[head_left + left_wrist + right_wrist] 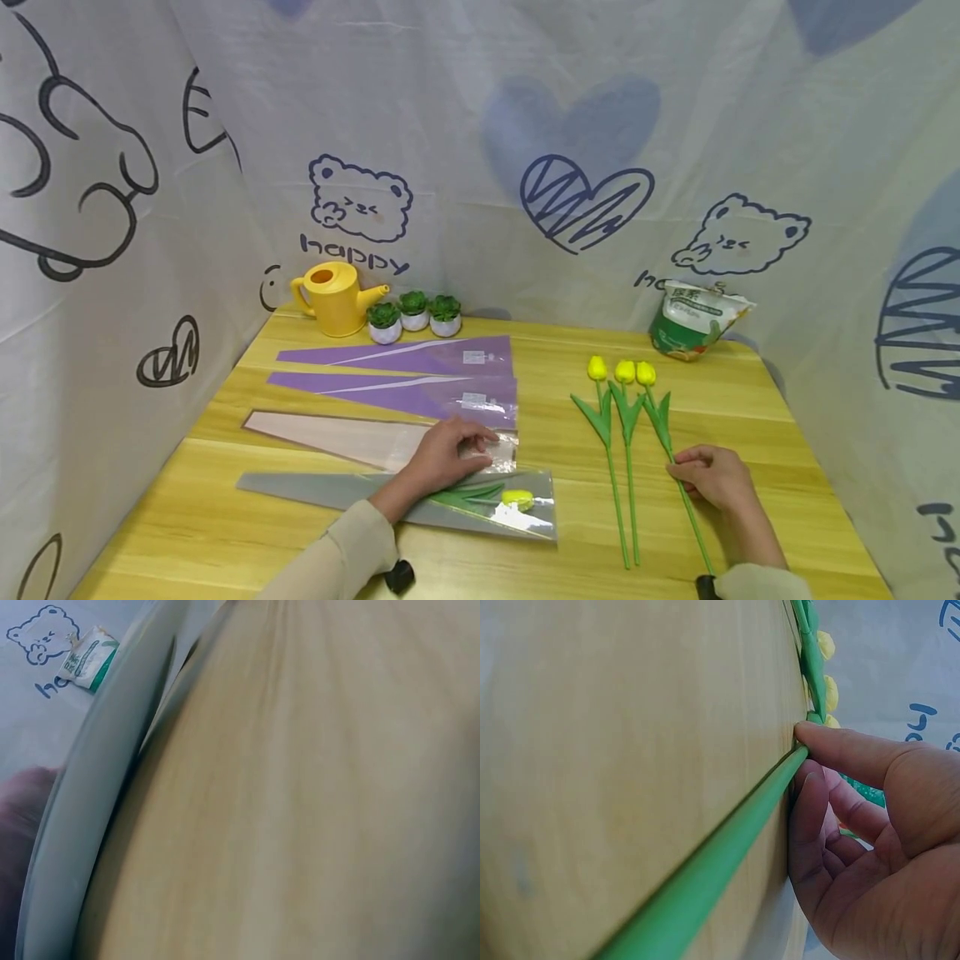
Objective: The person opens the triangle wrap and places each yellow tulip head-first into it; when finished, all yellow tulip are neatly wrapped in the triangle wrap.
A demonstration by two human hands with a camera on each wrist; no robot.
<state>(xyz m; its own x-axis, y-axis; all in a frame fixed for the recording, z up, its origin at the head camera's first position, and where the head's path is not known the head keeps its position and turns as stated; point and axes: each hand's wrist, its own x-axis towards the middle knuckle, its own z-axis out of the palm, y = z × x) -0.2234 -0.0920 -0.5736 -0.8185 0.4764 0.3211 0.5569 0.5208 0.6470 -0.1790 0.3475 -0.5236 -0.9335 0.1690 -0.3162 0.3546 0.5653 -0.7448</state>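
Only in head view, sleeved tulip [517,500], succulents [413,305]

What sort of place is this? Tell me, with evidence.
Probably a curtained-off craft corner: artificial yellow tulips and tapered flower sleeves lie in front of a curtain printed with bears and hearts.

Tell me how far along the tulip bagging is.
Looks done: one yellow tulip lies inside the gray sleeve. In hand: the right hand pinches the rightmost loose tulip, while the left hand is over the pale sleeve. Apparently left: two more loose tulips; neither the pale sleeve nor the two purple sleeves show a flower.
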